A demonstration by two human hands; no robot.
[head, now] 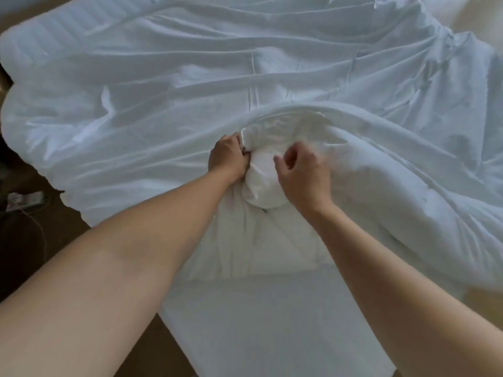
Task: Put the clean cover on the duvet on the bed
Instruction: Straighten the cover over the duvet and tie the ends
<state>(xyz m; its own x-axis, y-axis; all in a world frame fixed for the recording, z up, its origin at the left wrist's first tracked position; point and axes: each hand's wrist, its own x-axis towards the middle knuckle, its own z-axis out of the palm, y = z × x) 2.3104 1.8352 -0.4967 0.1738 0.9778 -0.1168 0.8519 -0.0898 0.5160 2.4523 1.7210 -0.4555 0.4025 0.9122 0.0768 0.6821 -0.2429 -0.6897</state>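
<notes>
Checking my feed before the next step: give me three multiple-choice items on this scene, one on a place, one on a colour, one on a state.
1. Where is the bunched duvet?
A) between the left hand and the right hand
B) on the floor
C) under a pillow

2. What colour is the cover?
A) red
B) white
C) black

3. What is the left hand doing?
A) lying flat and open
B) hanging at the person's side
C) gripping cloth at the bunched duvet's edge

Answers:
1 A, the bunch sits between the two hands.
2 B, the wrinkled cover spread over the bed is white.
3 C, its fingers are curled into the cloth.
</notes>
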